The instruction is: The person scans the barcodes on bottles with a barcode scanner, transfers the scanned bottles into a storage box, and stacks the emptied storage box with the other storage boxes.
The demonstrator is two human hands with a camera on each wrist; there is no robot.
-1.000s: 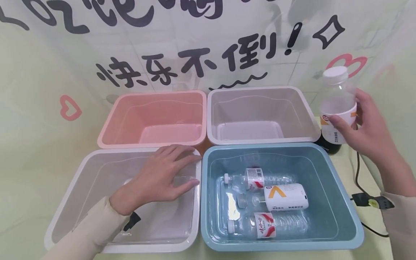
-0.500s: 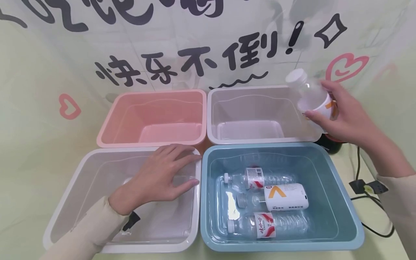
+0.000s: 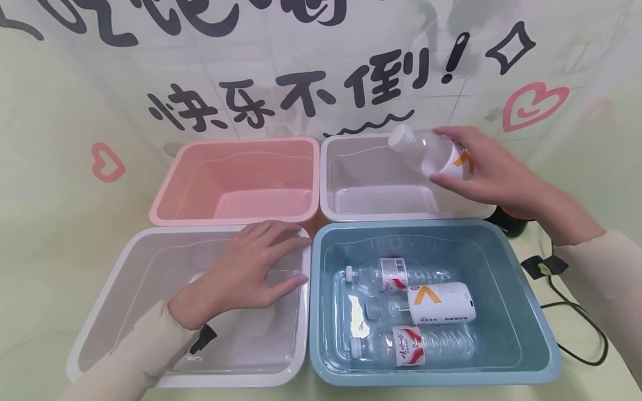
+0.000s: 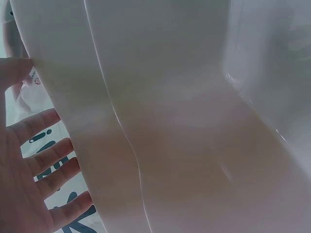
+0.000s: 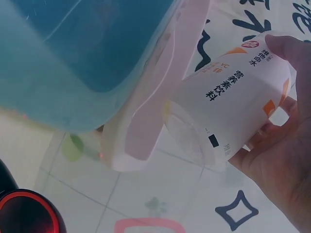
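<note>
Right hand (image 3: 489,167) has moved leftward, grip curled round a bottle (image 3: 435,155); left hand (image 3: 243,273) spread.

In the head view, the base of the bottle (image 3: 432,153) is covered by the right hand (image 3: 485,168), and the upper lettering (image 3: 215,32) is cropped

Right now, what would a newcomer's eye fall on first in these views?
Probably the bold black lettering across the backdrop, high in the head view. Then the clear, white-capped bottle that the right hand holds tilted, seen against the grey bin at back right. The blue bin at front right stands out too, with three bottles lying inside.
</note>
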